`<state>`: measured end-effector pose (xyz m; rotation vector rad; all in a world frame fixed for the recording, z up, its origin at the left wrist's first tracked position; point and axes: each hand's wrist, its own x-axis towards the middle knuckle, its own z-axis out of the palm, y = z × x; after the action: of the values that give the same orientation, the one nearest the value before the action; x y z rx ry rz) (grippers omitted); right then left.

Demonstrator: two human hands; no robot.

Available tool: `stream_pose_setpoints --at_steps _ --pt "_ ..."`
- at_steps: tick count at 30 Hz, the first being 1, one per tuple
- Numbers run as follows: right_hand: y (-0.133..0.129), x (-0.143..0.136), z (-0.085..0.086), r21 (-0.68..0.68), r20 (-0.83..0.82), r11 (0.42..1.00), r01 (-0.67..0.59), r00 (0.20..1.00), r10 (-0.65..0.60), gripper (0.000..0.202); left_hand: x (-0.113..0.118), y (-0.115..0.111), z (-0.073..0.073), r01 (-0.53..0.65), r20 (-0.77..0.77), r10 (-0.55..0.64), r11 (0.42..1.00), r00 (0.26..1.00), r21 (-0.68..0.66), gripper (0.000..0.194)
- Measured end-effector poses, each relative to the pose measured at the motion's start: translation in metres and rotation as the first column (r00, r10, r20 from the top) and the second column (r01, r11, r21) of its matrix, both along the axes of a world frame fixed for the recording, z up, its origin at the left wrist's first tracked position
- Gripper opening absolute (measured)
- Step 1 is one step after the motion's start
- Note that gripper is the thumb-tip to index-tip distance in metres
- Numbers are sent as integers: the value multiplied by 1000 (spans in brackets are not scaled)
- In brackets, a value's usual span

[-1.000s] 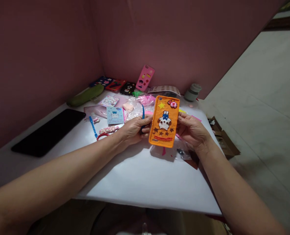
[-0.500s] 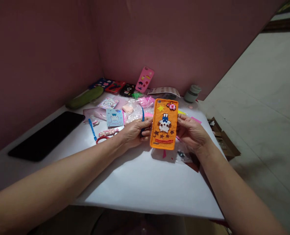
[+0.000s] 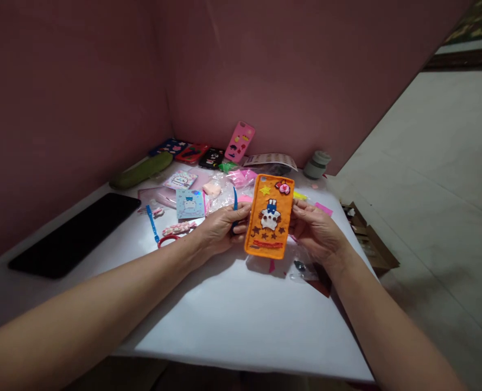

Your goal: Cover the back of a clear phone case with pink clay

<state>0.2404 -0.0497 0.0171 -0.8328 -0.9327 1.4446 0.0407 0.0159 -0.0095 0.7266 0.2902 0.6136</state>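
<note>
The person's left hand [image 3: 222, 225] and right hand [image 3: 318, 231] held a flat, rectangular, bright orange phone case [image 3: 279, 217] between them, above the white-covered table [image 3: 224, 326] and clear of its surface. The left forearm slanted in from the lower left corner and the right forearm rose from the lower right, both bare and converging on the case. The left hand's fingers were clamped on the case's left edge, thumb extended toward it and the others curled below; a slender, curved blue tool [image 3: 235, 203] stood up from that same grip. The right hand's fingers were pinched on the opposite edge, thumb uppermost, the wrist bent inward. The case tilted slightly, its decorated face toward the viewer: a white cat figure in blue, upside down, with a yellow star, a pink ornament and brown stars. Behind it lay crumpled clear plastic packaging [image 3: 220, 195], and a bright pink decorated phone case [image 3: 240, 141] leaned against the dull pink wall [image 3: 290, 81].
</note>
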Motion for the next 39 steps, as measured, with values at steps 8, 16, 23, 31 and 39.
stream_pose_setpoints --at_steps 8,16,23,31,39 --pt "0 -1 5 -44 -32 993 108 994 -109 10 0 2 -4 -11 -36 12 1000 999 25 7" --pt "-3 -6 9 -16 32 997 82 996 -81 24 1 -4 -1 -5 -80 11 997 997 71 12" --pt "-1 -14 1 1 85 992 122 989 -122 33 1 -6 3 13 -100 -4 996 995 90 17" --pt "-2 -21 1 -27 52 982 188 981 -187 28 2 -9 5 -25 -202 60 985 978 174 26" --pt "-3 -18 6 -75 -4 961 267 963 -268 24 -9 -2 5 -122 -477 355 884 804 452 22"
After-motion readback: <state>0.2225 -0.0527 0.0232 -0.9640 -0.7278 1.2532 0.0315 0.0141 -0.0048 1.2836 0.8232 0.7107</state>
